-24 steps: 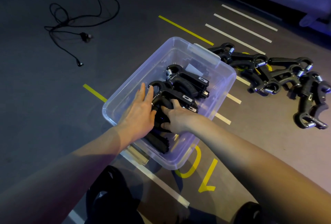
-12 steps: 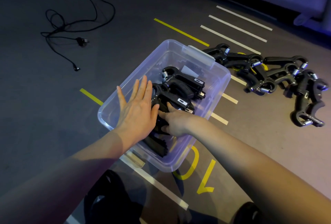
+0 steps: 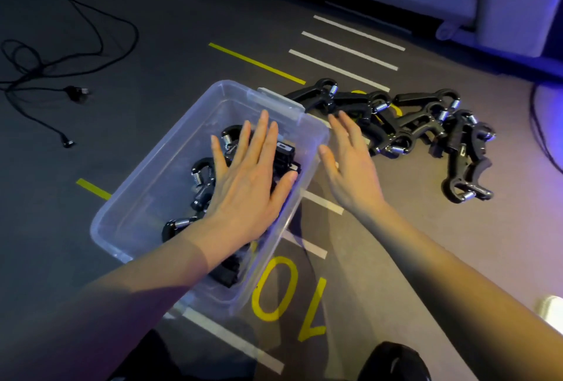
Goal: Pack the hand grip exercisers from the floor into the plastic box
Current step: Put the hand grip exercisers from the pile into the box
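A clear plastic box [image 3: 146, 198] sits on the dark floor and holds a few black hand grip exercisers [image 3: 201, 178] with metal springs. My left hand [image 3: 246, 185] lies flat over them inside the box, fingers straight and spread. My right hand [image 3: 350, 164] hovers just outside the box's right wall, open and empty, fingers pointing toward a pile of several black exercisers [image 3: 405, 124] on the floor. One more exerciser [image 3: 466, 167] lies at the pile's right end.
A tangled black cable [image 3: 45, 76] lies on the floor at the far left. White and yellow floor markings, including a yellow "10" [image 3: 289, 298], run under and around the box. A pale cabinet base [image 3: 457, 0] stands at the back right.
My right hand left the exerciser inside the box and moved out over the right wall toward the floor pile. My left hand slid further across the exercisers in the box.
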`<act>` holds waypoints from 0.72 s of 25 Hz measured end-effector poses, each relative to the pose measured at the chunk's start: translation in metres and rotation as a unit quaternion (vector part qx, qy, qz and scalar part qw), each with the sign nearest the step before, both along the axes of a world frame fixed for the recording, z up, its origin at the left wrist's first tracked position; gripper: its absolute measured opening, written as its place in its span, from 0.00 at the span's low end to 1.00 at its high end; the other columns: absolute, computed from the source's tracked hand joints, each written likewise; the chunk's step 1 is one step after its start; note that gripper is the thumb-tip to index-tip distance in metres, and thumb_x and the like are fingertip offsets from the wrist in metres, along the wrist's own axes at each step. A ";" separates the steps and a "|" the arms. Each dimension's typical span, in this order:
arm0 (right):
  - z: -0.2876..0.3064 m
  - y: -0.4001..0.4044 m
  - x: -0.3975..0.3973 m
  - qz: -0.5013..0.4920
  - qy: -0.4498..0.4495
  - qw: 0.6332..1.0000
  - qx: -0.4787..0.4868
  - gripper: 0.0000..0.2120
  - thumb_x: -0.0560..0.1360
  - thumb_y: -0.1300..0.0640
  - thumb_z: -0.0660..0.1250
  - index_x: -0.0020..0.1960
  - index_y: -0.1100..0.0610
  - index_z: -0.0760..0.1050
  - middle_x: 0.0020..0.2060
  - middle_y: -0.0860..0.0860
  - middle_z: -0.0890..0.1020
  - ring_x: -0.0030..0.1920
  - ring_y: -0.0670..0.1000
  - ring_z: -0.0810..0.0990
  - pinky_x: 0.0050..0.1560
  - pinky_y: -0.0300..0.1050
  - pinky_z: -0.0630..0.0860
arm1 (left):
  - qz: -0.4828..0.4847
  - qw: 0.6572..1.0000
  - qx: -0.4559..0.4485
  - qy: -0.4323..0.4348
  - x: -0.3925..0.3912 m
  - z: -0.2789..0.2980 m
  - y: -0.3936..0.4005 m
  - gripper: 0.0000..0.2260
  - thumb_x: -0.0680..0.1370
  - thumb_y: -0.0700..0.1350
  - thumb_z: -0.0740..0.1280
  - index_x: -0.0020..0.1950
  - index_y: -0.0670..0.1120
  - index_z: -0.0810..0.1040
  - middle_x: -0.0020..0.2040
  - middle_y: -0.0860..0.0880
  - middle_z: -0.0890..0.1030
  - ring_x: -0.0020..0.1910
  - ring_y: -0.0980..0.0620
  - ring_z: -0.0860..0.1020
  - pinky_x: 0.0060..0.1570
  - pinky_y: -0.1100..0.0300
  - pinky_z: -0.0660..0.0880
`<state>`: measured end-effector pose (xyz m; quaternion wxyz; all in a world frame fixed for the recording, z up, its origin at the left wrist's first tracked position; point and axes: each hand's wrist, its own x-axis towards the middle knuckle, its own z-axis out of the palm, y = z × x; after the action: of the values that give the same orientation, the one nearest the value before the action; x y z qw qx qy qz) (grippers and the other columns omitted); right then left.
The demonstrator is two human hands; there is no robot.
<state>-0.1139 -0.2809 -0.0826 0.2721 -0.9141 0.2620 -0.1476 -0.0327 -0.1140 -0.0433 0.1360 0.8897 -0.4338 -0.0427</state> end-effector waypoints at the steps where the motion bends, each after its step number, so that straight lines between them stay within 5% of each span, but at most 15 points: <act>1: -0.007 -0.016 -0.004 -0.028 0.027 0.999 0.006 0.27 0.81 0.48 0.54 0.76 0.57 0.55 0.77 0.53 0.54 0.76 0.53 0.53 0.74 0.48 0.55 | -0.010 1.000 0.006 0.001 -0.003 -0.002 -0.009 0.34 0.74 0.63 0.37 0.76 0.47 0.38 0.74 0.52 0.33 0.75 0.50 0.39 0.64 0.45 0.27; 7: -0.043 -0.097 -0.007 -0.113 0.175 0.977 0.039 0.31 0.80 0.40 0.48 0.78 0.53 0.45 0.78 0.53 0.45 0.77 0.56 0.44 0.76 0.54 0.46 | -0.035 0.997 0.045 0.048 -0.010 -0.017 -0.058 0.38 0.72 0.69 0.36 0.74 0.48 0.32 0.74 0.51 0.30 0.74 0.50 0.34 0.63 0.49 0.26; 18: -0.074 -0.178 0.050 -0.037 0.345 0.934 0.083 0.31 0.78 0.36 0.47 0.77 0.47 0.48 0.77 0.51 0.42 0.75 0.61 0.54 0.73 0.56 0.56 | -0.049 0.994 0.050 0.086 -0.012 -0.026 -0.083 0.36 0.73 0.67 0.40 0.73 0.51 0.29 0.71 0.51 0.24 0.71 0.51 0.28 0.60 0.55 0.22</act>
<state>-0.0636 -0.4592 -0.1562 0.2342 -0.8725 0.3850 0.1890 -0.0445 -0.1969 -0.0693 0.1258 0.8661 -0.4607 -0.1476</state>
